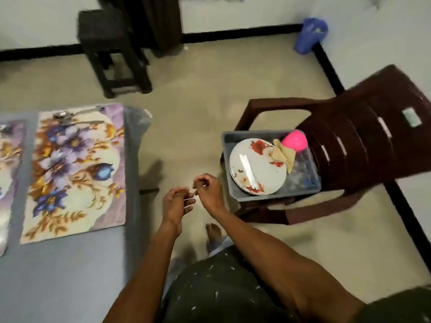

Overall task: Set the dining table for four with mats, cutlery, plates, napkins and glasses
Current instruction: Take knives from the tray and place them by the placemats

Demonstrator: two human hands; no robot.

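Both hands meet over the floor between the table and the chair. My left hand [177, 203] has its fingers loosely bent towards my right hand [208, 188], whose fingers are curled; a small bright speck shows at them, too blurred to identify. A floral mat [77, 173] lies on the grey-clothed table [70, 276] with cutlery [70, 115] at its far edge. A second mat [9, 164] shows at the left edge. To the right, a grey tub [275, 194] holds stacked floral plates [257, 167], folded tan napkins [283, 152], a pink cup [295, 139] and clear glasses [302, 169].
The tub sits on a dark brown plastic chair [361, 141]. A dark stool [112, 50] stands on the floor beyond the table. A blue bag [310, 34] leans against the far wall. My foot [214, 234] is on the beige floor below my hands.
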